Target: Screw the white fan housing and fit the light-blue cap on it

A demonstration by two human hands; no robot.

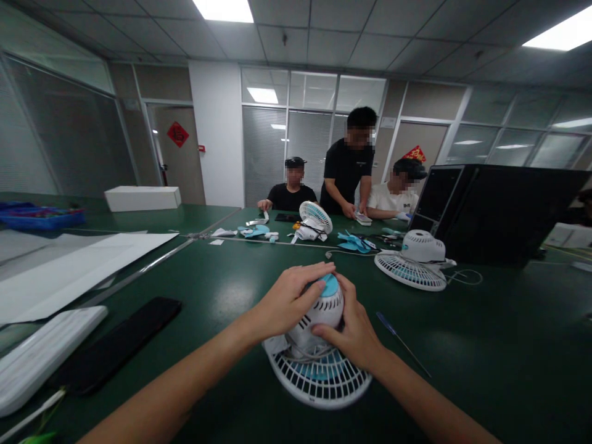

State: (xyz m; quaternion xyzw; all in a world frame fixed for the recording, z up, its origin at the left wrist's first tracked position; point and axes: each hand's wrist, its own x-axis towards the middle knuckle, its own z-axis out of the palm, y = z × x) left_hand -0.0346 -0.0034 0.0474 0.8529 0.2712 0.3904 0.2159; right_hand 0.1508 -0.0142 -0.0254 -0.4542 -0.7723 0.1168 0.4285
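A small white desk fan lies grille-down on the green table in front of me, with its slotted motor housing pointing up. A round light-blue cap tops the housing. My left hand reaches over from the left, its fingers across the cap's far edge and its thumb on the near side. Around the right side of the housing curls my right hand, thumb in front. A cable runs around the neck, and light-blue blades show through the grille. Right of the fan lies a screwdriver with a blue handle.
Another fan lies grille-down by a large black case. Farther back are a third fan and light-blue blades. A black phone-like slab and white sheets lie left. Several people are across the table.
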